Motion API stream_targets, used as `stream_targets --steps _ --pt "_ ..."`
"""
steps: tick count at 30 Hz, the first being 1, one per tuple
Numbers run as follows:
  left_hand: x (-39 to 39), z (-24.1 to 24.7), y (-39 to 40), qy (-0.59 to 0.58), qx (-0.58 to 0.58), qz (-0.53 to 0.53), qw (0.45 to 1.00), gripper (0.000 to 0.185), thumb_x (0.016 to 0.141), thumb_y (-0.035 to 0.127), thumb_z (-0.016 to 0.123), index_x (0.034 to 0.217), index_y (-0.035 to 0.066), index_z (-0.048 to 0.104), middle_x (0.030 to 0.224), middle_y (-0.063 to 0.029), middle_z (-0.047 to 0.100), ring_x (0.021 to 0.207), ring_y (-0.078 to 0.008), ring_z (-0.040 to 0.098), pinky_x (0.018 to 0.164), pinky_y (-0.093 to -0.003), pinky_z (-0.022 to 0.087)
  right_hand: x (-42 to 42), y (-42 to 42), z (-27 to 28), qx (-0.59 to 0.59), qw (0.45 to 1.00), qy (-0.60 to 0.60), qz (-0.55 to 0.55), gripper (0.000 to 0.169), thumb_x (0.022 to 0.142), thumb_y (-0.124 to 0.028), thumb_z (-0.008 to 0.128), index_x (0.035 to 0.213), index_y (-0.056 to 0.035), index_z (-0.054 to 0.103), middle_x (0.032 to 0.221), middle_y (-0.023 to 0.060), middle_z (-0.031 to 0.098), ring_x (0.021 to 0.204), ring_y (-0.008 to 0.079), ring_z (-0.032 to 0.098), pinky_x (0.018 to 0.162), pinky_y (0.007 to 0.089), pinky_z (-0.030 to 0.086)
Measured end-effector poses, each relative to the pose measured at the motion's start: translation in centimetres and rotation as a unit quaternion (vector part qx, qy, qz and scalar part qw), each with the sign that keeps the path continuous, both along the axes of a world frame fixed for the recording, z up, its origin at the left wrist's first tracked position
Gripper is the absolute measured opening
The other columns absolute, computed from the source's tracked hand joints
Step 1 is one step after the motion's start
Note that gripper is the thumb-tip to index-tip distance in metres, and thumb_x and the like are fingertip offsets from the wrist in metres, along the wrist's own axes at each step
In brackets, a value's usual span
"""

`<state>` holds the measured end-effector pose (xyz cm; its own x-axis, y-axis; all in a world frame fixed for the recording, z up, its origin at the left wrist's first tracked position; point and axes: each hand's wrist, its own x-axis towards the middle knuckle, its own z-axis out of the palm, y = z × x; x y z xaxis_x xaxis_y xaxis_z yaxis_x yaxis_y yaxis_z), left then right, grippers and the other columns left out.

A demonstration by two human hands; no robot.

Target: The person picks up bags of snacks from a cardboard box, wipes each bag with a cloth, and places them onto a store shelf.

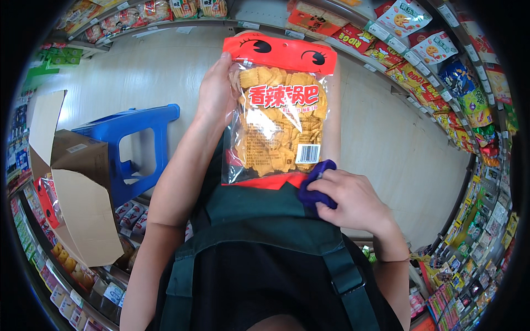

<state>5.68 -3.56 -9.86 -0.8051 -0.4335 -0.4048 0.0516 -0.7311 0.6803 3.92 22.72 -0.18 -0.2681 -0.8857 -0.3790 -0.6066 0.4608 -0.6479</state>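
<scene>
A clear plastic bag of golden rice-crust crisps (273, 136) is held upright in front of my lap, its red header printed with cartoon eyes. My left hand (217, 91) grips the bag's upper left edge, thumb on the front and the other fingers hidden behind. In my right hand (352, 198) is a bunched purple cloth (316, 186), pressed at the lower right corner of the bag. Below the bag spreads the dark green apron (265, 207) that I wear.
At my left, an open cardboard box (83, 215) with a similar red-topped bag (47, 202) stands beside a blue plastic stool (153, 140). Shelves of packaged snacks (414, 82) curve around the right and far side. Pale flooring (165, 62) lies between.
</scene>
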Motion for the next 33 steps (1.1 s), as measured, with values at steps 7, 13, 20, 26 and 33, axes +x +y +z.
stream_targets --steps 7,13,20,26,33 --pt "0.2 1.4 0.2 0.012 0.059 -0.014 0.998 0.034 0.093 0.024 0.032 0.109 -0.003 0.045 0.103 -0.0148 0.056 0.092 -0.0224 0.057 0.082 -0.0344 0.045 -3.7 2.9 2.5 0.041 0.991 0.041 -0.122 0.032 0.068 -0.018 0.061 0.097 -0.0063 0.058 0.089 0.0126 0.061 0.080 0.0296 0.059 0.070 0.0338 0.047" --pt "0.3 6.9 2.3 0.081 0.051 -0.044 0.994 0.035 0.093 0.028 0.036 0.112 0.000 0.045 0.106 -0.0103 0.055 0.097 -0.0196 0.054 0.087 -0.0328 0.042 -4.2 1.2 6.2 -0.065 0.975 0.015 -0.212 0.060 0.064 -0.020 0.071 0.117 -0.0049 0.048 0.101 0.0154 0.058 0.086 0.0291 0.058 0.071 0.0314 0.047" --pt "0.0 10.4 6.0 0.151 0.000 -0.079 0.985 0.042 0.092 0.033 0.034 0.120 0.001 0.040 0.114 -0.0114 0.050 0.106 -0.0204 0.046 0.092 -0.0353 0.034 -3.6 -2.1 4.9 -0.047 0.984 -0.005 -0.169 0.088 0.063 -0.031 0.074 0.132 -0.0020 0.026 0.120 0.0215 0.046 0.108 0.0351 0.048 0.087 0.0365 0.041" --pt "1.4 9.7 8.8 0.240 -0.004 -0.143 0.960 0.038 0.091 0.026 0.036 0.108 -0.005 0.049 0.119 -0.0159 0.045 0.115 -0.0241 0.041 0.098 -0.0381 0.031 -5.0 -0.4 5.0 0.004 0.969 -0.108 -0.221 0.102 0.059 -0.036 0.077 0.135 -0.0028 0.018 0.124 0.0201 0.044 0.099 0.0320 0.054 0.076 0.0322 0.045" --pt "2.5 8.6 12.1 0.308 -0.509 -0.274 0.756 0.055 0.073 0.007 0.052 0.126 0.006 0.039 0.135 -0.0169 0.028 0.122 -0.0344 0.032 0.097 -0.0436 0.030 -6.6 5.6 4.4 0.035 0.970 -0.103 -0.215 0.087 0.057 -0.043 0.077 0.121 0.0034 0.038 0.107 0.0163 0.054 0.087 0.0250 0.057 0.070 0.0321 0.045"
